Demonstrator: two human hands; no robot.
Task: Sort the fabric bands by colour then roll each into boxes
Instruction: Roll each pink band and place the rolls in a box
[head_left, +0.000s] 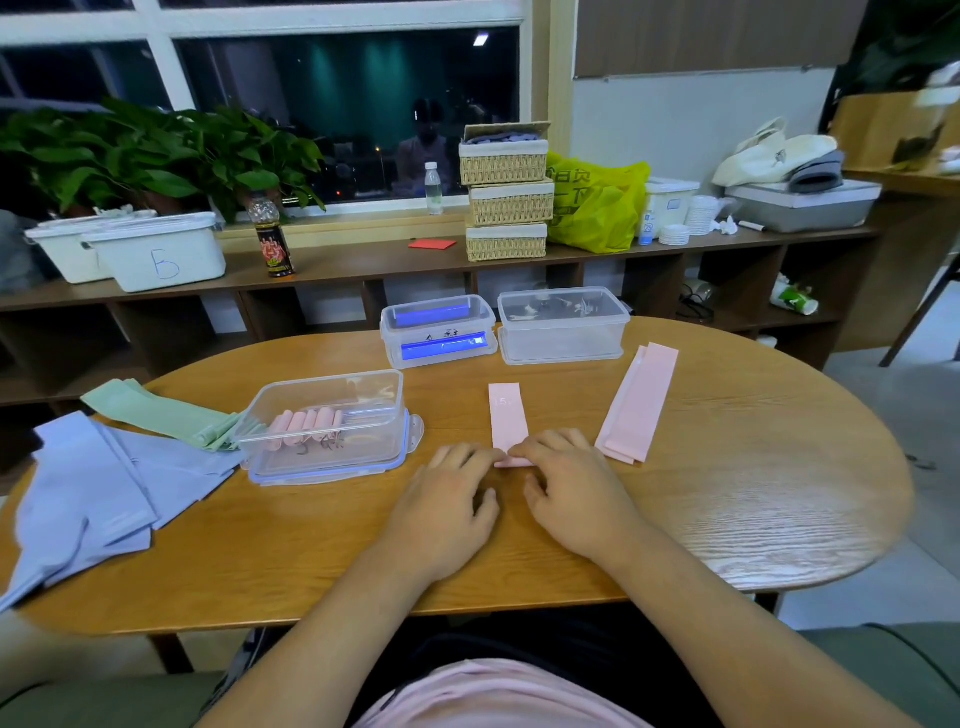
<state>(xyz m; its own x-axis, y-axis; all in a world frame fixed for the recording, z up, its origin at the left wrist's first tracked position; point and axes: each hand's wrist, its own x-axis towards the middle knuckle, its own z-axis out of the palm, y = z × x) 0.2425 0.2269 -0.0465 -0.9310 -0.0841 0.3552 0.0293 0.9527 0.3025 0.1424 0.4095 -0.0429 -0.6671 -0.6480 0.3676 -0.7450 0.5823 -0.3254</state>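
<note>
At the left of the frame, blue bands (88, 488) lie spread on the bench (727, 493), with green bands (161, 415) just above them. Right of these, a clear box (374, 415) holds pink rolls (306, 423). At lower centre the left hand (447, 499) and right hand (571, 483) each keep a narrow grip, fingertips curled on the rolled near end of a pink band (508, 415). A pink stack (639, 402) lies flat just right.

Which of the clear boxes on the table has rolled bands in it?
The open box nearest the left hand, holding pink rolls; the lidded box and its neighbour farther back show none.
</note>
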